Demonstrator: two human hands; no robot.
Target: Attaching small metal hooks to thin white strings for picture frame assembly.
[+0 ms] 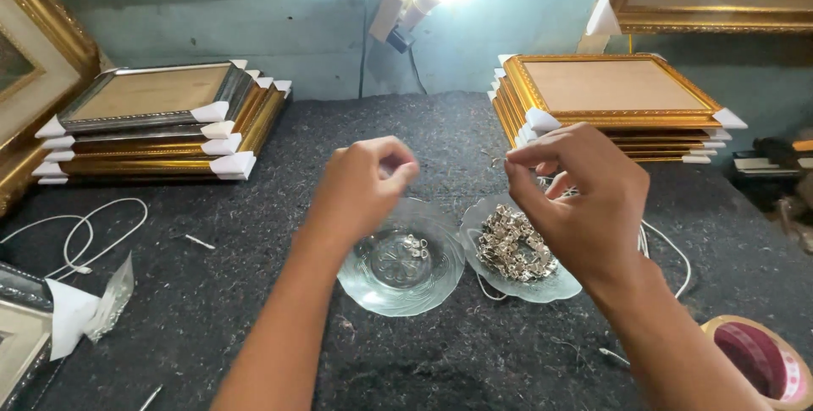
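From the head camera I see both forearms reaching forward over a dark felt-covered table (254,292). My left hand (366,181) is raised above a clear glass dish (373,288), fingers curled in and thumb pressed to the fingertips in a pinch; whatever sits in that pinch is too small for me to make out. My right hand (576,191) hovers over a second glass dish (555,291), also with thumb and forefinger drawn together and the other fingers bent; I cannot tell whether it grips anything.

The left dish is round, transparent, with a patterned bottom, and holds only a few small silver metal clips (415,246) near its centre. The right dish, just beside it and almost touching, carries a heap of the same shiny clips (508,246).

A white cord (669,246) runs behind the right dish. 2 stacks of gilt picture frames with white corner guards stand at the back, 1 left (161,119) and 1 right (614,93). A roll of tape (758,360) lies at the lower right.
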